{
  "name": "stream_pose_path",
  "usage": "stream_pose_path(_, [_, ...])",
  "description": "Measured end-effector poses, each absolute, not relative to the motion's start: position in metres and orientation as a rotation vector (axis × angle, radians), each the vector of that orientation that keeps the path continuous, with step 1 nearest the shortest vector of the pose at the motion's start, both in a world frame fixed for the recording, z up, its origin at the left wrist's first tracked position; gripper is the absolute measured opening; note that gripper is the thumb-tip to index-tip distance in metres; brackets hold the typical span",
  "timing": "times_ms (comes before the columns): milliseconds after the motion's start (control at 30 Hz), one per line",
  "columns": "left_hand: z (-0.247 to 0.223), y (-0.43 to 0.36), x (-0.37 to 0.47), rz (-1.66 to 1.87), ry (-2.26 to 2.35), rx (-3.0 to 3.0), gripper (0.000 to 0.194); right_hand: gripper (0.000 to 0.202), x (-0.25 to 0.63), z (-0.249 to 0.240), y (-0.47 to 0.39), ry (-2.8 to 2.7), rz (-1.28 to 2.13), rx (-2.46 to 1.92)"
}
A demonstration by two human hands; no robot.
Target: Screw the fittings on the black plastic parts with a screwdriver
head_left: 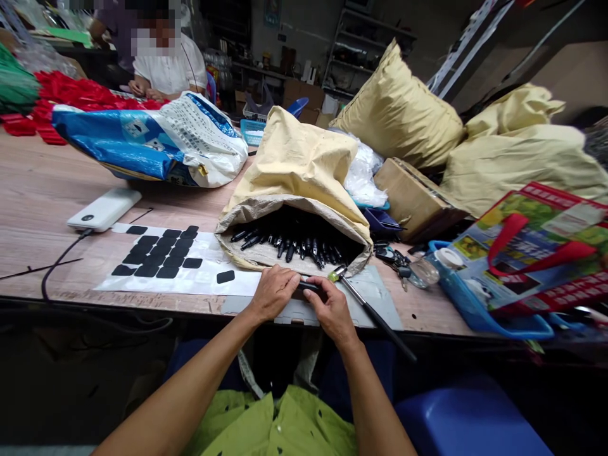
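Both hands meet at the table's front edge, just before the open mouth of a cream sack point(294, 158). My left hand point(275, 292) is closed on one end of a small black rod-like piece point(310, 285). The other end is pinched by my right hand point(331, 308). Inside the sack lie several black pen-like pieces point(289, 248). A hammer point(375, 316) with a green-yellow head rests right beside my right hand, its handle reaching past the edge. Left of the sack, black rounded patches point(159, 253) lie on a white sheet point(237, 283).
A white power bank point(104, 209) with a cable lies at left, below a blue-and-white bag point(156, 139). Keys point(403, 269), a clear bottle point(427, 271) and a blue basket point(494, 323) with a colourful bag stand at right. Another person point(168, 69) sits across the table.
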State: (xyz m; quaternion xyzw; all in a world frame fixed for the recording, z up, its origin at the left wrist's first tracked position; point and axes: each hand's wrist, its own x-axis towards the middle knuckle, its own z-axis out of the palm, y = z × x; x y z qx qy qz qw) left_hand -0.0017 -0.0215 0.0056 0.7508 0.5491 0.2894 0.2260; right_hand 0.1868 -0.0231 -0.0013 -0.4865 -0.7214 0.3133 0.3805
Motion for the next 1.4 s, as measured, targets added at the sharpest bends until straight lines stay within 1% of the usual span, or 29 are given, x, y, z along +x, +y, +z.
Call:
stream_pose_path(67, [0.006,-0.023,-0.002,0.842,1.478,2.035,0.027,0.024,0.188,-0.003,-0.023,-1.817,0.839,-1.237])
stream_pose_path(133, [0.008,-0.025,-0.002,0.859,1.472,2.025,0.023,0.025,0.189,-0.001,-0.024,-1.824,0.851,-1.238])
stream_pose_path(267, [0.007,-0.026,0.001,0.874,1.501,2.047,0.022,0.028,0.189,0.006,-0.026,-1.882,0.808,-1.230])
stream_pose_path(367, [0.003,-0.025,0.001,0.884,1.513,2.067,0.019,0.022,0.189,0.008,-0.027,-1.917,0.740,-1.239])
stream_pose_path(533, [-0.001,-0.025,0.002,0.862,1.545,2.103,0.023,0.021,0.185,0.005,-0.024,-1.974,0.593,-1.287])
stream_pose_path(600, [0.000,-0.026,0.002,0.830,1.546,2.145,0.022,0.021,0.182,0.003,-0.024,-1.986,0.567,-1.303])
stream_pose_path(833, [0.004,-0.025,0.004,0.775,1.569,2.176,0.013,0.028,0.172,-0.001,-0.025,-1.968,0.465,-1.401])
stream_pose_path(967, [0.001,-0.022,0.003,0.819,1.551,2.116,0.012,0.029,0.171,0.001,-0.026,-1.943,0.505,-1.406])
stream_pose_path(1067, [0.001,-0.023,0.000,0.893,1.506,2.030,0.013,0.040,0.173,0.003,-0.026,-1.812,0.665,-1.402])
stream_pose_path(1167, [0.001,-0.023,-0.001,0.917,1.457,2.003,0.014,0.063,0.176,0.002,-0.026,-1.584,0.900,-1.388])
stream_pose_path(1233, [0.002,-0.023,-0.001,0.916,1.444,2.014,0.016,0.074,0.176,0.001,-0.026,-1.492,0.979,-1.387])
stream_pose_path(1300, [0.003,-0.023,-0.001,0.934,1.444,2.034,0.016,0.078,0.175,0.000,-0.026,-1.456,0.992,-1.395])
stream_pose_path(1400, [0.007,-0.033,0.000,1.062,1.433,2.068,0.013,0.077,0.174,-0.003,-0.026,-1.360,0.979,-1.354])
